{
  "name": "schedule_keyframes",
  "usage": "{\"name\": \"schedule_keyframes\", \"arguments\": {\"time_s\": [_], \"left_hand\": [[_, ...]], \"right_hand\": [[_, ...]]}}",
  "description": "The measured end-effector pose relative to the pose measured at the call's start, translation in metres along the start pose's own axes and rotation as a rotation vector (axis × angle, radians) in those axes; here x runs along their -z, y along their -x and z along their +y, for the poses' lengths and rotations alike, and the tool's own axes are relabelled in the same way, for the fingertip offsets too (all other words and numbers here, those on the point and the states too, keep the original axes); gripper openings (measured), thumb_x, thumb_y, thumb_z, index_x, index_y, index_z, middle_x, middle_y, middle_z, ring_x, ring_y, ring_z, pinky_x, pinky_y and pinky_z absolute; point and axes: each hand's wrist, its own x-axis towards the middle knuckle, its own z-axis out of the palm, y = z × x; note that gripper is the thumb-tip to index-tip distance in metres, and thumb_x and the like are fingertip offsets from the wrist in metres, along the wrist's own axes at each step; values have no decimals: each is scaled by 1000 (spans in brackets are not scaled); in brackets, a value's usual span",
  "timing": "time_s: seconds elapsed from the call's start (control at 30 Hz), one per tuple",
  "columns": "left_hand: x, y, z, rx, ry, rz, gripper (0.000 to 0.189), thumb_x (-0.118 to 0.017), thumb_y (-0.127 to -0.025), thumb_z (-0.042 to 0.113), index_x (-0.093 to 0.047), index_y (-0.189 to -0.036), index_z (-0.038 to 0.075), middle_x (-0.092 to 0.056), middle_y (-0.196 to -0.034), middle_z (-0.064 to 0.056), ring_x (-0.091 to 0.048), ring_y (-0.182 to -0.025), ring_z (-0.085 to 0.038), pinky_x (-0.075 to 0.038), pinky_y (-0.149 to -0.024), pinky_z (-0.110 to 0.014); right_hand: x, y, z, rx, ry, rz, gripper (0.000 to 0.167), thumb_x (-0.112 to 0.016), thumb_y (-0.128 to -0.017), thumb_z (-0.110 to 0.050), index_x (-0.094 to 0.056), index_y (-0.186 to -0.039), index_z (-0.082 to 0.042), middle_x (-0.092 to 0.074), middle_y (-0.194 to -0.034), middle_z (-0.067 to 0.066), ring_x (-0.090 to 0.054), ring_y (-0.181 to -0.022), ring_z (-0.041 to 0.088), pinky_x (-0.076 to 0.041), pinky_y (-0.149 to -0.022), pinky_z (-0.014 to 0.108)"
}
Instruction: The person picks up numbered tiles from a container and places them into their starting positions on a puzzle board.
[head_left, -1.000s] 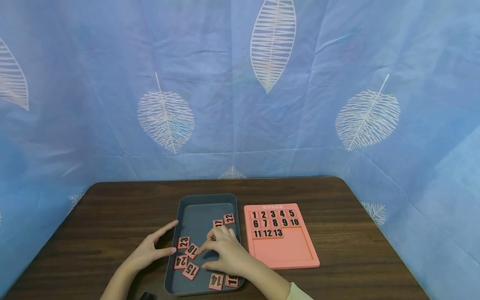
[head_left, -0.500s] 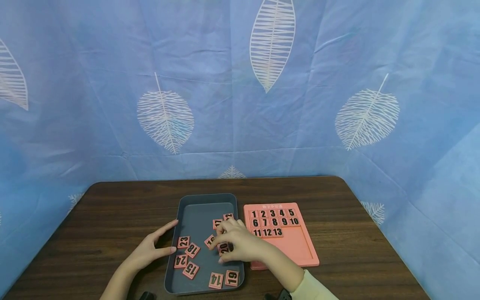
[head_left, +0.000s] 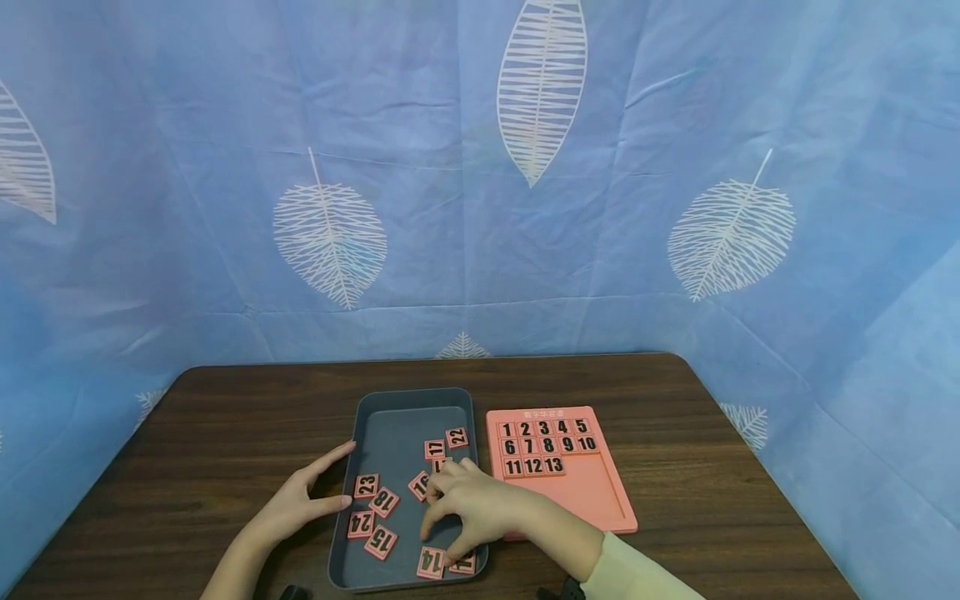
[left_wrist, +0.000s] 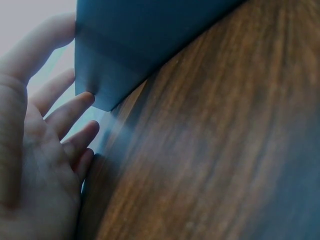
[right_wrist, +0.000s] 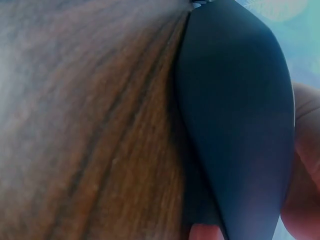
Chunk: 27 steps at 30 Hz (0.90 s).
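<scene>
A dark grey-blue tray (head_left: 401,403) holds several pink number tiles, among them 23 (head_left: 366,486), 18 (head_left: 384,502), 24 (head_left: 360,524), 15 (head_left: 381,542) and 17 (head_left: 434,449). My left hand (head_left: 298,502) touches the tray's left wall with thumb and straight fingers spread. In the left wrist view, fingertips (left_wrist: 85,98) lie against the tray's outside (left_wrist: 120,55). Over the tray's right side is my right hand (head_left: 480,504), fingers loosely bent and thumb apart from them. Its thumb tip overlaps the gap between tile 14 (head_left: 430,563) and the partly covered tile 19 (head_left: 467,567). Whatever lies under the palm is hidden.
Right of the tray lies a pink number board (head_left: 566,508), with tiles 1 to 13 set in order from its top left. Both rest on a dark wooden table (head_left: 697,467). Behind hangs a blue leaf-print cloth (head_left: 450,233). A small black object (head_left: 295,592) shows at the bottom edge.
My right hand has shifted rightward from the tray's middle, then toward its near edge. Tile 16 has come into view, while tile 20, seen half a second ago, is covered. The left hand stays put.
</scene>
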Motion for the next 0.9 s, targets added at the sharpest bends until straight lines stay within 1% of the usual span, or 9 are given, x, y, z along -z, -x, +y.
{"name": "schedule_keyframes", "arguments": {"time_s": [0.13, 0.27, 0.37, 0.47, 0.57, 0.73, 0.9], "left_hand": [[0, 0, -1, -10, -10, 3, 71, -71, -88, 19, -35, -150, 16, -23, -154, -17, -13, -138, -49, -17, -98, -74], [0, 0, -1, -19, -15, 0, 72, -71, -88, 18, -34, -150, 14, -23, -154, -18, -12, -138, -50, -17, -98, -74], [-1, 0, -2, -20, -7, -4, 72, -71, -88, 18, -34, -150, 14, -23, -154, -19, -11, -138, -50, -17, -98, -74], [-1, 0, -3, -19, 0, -4, 72, -70, -88, 18, -34, -150, 14, -22, -154, -19, -11, -138, -50, -16, -98, -74], [-1, 0, -5, -11, 5, 3, 72, -70, -88, 19, -34, -151, 15, -22, -155, -18, -12, -138, -49, -16, -99, -74], [-1, 0, -5, -9, 2, 6, 73, -71, -88, 20, -34, -151, 15, -22, -155, -18, -12, -138, -49, -15, -99, -74], [-1, -1, -5, -9, -2, 6, 73, -71, -88, 20, -34, -150, 16, -22, -155, -17, -12, -138, -49, -15, -98, -74]], "right_hand": [[-1, -2, -2, 11, 11, -17, 29, -80, -76, -42, -73, -103, -38, -41, -94, -15, -28, -84, 5, -21, -72, 21], [-1, -4, -6, 20, 48, -36, 31, -80, -75, -38, -72, -105, -40, -39, -92, -15, -27, -84, 4, -20, -73, 21], [-2, -4, -6, 27, 68, -48, 35, -80, -76, -41, -71, -109, -41, -39, -92, -15, -27, -84, 4, -19, -72, 21], [-3, -4, -6, 43, 59, -59, 38, -79, -77, -43, -69, -113, -43, -40, -95, -16, -28, -84, 3, -20, -73, 21], [-4, -4, -4, 58, 47, -65, 37, -79, -77, -45, -69, -112, -43, -41, -98, -17, -29, -85, 3, -21, -73, 20], [-4, -3, -4, 63, 48, -57, 34, -78, -76, -47, -71, -109, -42, -41, -96, -15, -29, -86, 3, -21, -74, 19], [-1, -1, -6, 52, 31, -31, 34, -80, -74, -44, -72, -106, -39, -42, -95, -15, -30, -87, 3, -22, -74, 19]]}}
